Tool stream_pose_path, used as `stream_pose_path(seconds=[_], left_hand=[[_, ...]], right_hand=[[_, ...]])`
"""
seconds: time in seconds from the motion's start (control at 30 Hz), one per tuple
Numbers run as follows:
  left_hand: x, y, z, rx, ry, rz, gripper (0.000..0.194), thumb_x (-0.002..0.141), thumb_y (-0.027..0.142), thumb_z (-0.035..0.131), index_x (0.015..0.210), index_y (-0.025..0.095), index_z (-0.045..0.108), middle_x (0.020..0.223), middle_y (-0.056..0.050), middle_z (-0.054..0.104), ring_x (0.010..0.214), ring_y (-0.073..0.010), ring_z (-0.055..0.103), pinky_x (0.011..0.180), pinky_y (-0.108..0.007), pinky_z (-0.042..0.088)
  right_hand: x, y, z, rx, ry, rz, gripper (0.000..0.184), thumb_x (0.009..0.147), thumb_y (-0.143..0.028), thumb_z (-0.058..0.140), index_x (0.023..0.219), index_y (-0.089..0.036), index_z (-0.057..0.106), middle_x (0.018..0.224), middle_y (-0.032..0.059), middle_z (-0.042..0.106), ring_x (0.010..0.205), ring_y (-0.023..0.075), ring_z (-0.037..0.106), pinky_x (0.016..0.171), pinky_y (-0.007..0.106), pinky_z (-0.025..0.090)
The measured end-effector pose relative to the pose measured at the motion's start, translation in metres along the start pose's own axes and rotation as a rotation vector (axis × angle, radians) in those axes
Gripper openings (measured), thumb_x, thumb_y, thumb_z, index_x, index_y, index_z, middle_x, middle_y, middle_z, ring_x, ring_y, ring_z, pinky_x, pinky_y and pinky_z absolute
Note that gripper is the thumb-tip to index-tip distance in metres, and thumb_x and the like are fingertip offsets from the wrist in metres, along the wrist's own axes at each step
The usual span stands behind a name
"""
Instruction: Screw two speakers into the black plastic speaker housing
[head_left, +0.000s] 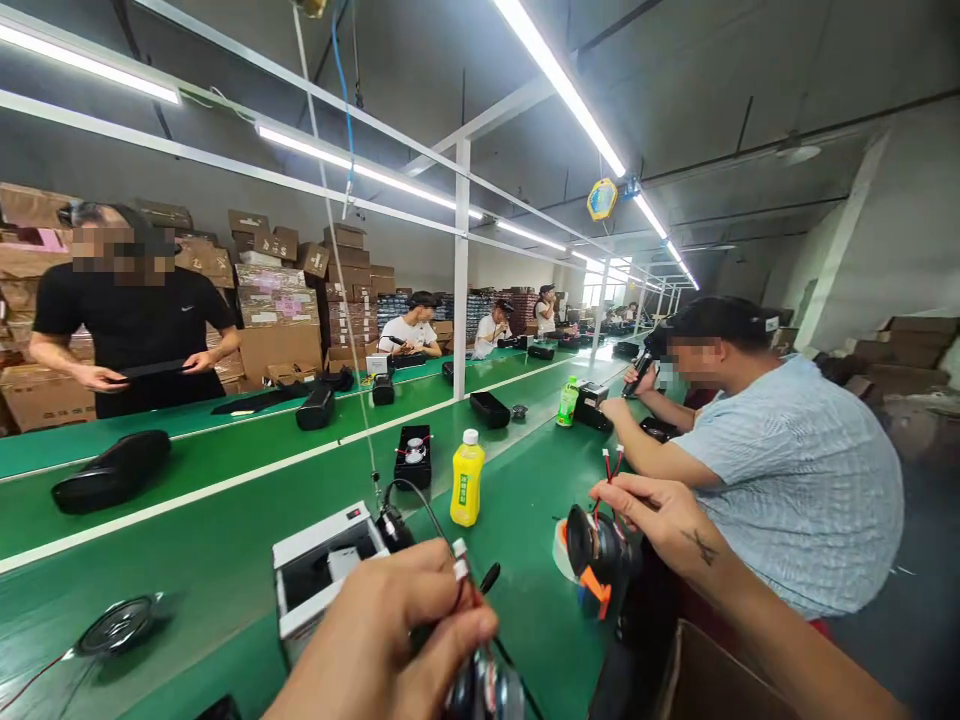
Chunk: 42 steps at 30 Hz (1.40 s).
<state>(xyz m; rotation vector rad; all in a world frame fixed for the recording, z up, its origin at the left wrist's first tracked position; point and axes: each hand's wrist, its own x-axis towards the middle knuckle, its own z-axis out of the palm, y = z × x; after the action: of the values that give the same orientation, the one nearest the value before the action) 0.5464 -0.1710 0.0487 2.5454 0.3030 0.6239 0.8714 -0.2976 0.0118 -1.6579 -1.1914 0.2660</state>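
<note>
1. Presently, the left hand point(397, 625) pinches wires point(470, 592); a speaker point(489, 690) shows just below it.
2. The right hand point(666, 515) pinches leads point(619, 463) above a second speaker point(589, 540).
3. Hard pulling could detach either set from its speaker.

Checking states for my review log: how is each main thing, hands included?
Left hand: pinching connector-tipped wires
Right hand: pinching red-and-black wires
Yellow bottle: upright, capped
Green bottle: upright, capped
White-framed box: open on top
Lower-left speaker: lying flat
Ceiling lights: lit
</note>
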Motion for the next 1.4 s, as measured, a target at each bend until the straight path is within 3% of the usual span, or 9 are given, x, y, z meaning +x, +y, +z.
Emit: stream_pose_path(seconds=[0.13, 0.2, 0.27, 0.37, 0.53, 0.93, 1.2, 1.3, 1.4], left_hand=[[0.105, -0.009, 0.052, -0.034, 0.071, -0.152, 0.047, 0.096, 0.025, 0.067, 0.056, 0.019, 0.043, 0.071, 0.002, 0.059, 0.068, -0.0124, 0.057, 0.065, -0.026, 0.045], [0.15, -0.028, 0.077, 0.0, 0.072, -0.209, 0.04, 0.097, 0.026, 0.069, 0.062, 0.018, 0.053, 0.077, 0.002, 0.063, 0.074, -0.0139, 0.061, 0.073, -0.029, 0.051], [0.188, -0.05, 0.1, 0.031, 0.062, -0.284, 0.023, 0.1, 0.033, 0.069, 0.086, 0.016, 0.067, 0.091, -0.001, 0.069, 0.085, -0.0167, 0.067, 0.081, -0.035, 0.057], [0.234, -0.081, 0.13, 0.059, 0.046, -0.404, 0.025, 0.103, 0.039, 0.066, 0.116, 0.017, 0.068, 0.115, -0.006, 0.071, 0.098, -0.0208, 0.07, 0.088, -0.041, 0.061], [0.282, -0.119, 0.163, 0.072, 0.031, -0.552, 0.03, 0.103, 0.039, 0.066, 0.125, 0.018, 0.066, 0.126, -0.009, 0.068, 0.106, -0.0232, 0.069, 0.092, -0.044, 0.061], [0.333, -0.161, 0.214, 0.005, -0.013, -0.652, 0.029, 0.103, 0.039, 0.065, 0.126, 0.02, 0.066, 0.13, -0.009, 0.067, 0.11, -0.0237, 0.068, 0.094, -0.044, 0.06], [0.321, -0.177, 0.222, -0.083, -0.051, -0.713, 0.03, 0.103, 0.038, 0.066, 0.127, 0.02, 0.066, 0.131, -0.009, 0.066, 0.11, -0.024, 0.068, 0.094, -0.044, 0.06], [0.309, -0.166, 0.218, -0.135, -0.004, -0.706, 0.034, 0.102, 0.037, 0.068, 0.129, 0.019, 0.065, 0.131, -0.009, 0.066, 0.111, -0.0252, 0.068, 0.094, -0.046, 0.06], [0.275, -0.136, 0.207, -0.174, 0.135, -0.675, 0.036, 0.102, 0.037, 0.068, 0.132, 0.019, 0.063, 0.134, -0.011, 0.064, 0.115, -0.0262, 0.067, 0.097, -0.048, 0.059]], right_hand=[[0.06, 0.088, -0.036, -0.142, 0.066, 0.073, 0.037, 0.102, -0.048, 0.065, 0.099, -0.012, 0.068, 0.091, 0.0026, 0.066, 0.08, 0.0173, 0.065, 0.073, 0.031, 0.058], [0.089, 0.128, -0.044, -0.191, 0.089, 0.106, 0.034, 0.103, -0.046, 0.065, 0.104, -0.012, 0.068, 0.098, 0.0039, 0.067, 0.087, 0.0194, 0.067, 0.078, 0.033, 0.06], [0.116, 0.163, -0.046, -0.226, 0.106, 0.138, 0.034, 0.103, -0.045, 0.066, 0.11, -0.012, 0.068, 0.104, 0.0051, 0.067, 0.092, 0.0211, 0.067, 0.08, 0.035, 0.061], [0.148, 0.205, -0.04, -0.26, 0.118, 0.182, 0.034, 0.102, -0.043, 0.067, 0.116, -0.012, 0.067, 0.111, 0.0066, 0.067, 0.097, 0.0227, 0.067, 0.083, 0.037, 0.062], [0.186, 0.25, -0.019, -0.283, 0.077, 0.213, 0.035, 0.102, -0.042, 0.067, 0.121, -0.013, 0.066, 0.119, 0.0082, 0.066, 0.102, 0.0241, 0.067, 0.087, 0.039, 0.062], [0.228, 0.275, 0.035, -0.375, -0.105, 0.092, 0.032, 0.103, -0.041, 0.066, 0.121, -0.014, 0.067, 0.12, 0.0091, 0.066, 0.103, 0.0227, 0.067, 0.089, 0.04, 0.061], [0.222, 0.273, 0.056, -0.415, -0.164, 0.058, 0.032, 0.103, -0.041, 0.065, 0.121, -0.014, 0.066, 0.119, 0.0091, 0.066, 0.101, 0.0219, 0.067, 0.088, 0.039, 0.061], [0.214, 0.265, 0.056, -0.417, -0.169, 0.069, 0.03, 0.103, -0.039, 0.066, 0.121, -0.014, 0.066, 0.118, 0.0091, 0.066, 0.1, 0.0209, 0.067, 0.087, 0.039, 0.062], [0.201, 0.25, 0.055, -0.412, -0.125, 0.069, 0.03, 0.103, -0.038, 0.067, 0.121, -0.014, 0.065, 0.115, 0.009, 0.066, 0.097, 0.0198, 0.067, 0.085, 0.038, 0.062]])
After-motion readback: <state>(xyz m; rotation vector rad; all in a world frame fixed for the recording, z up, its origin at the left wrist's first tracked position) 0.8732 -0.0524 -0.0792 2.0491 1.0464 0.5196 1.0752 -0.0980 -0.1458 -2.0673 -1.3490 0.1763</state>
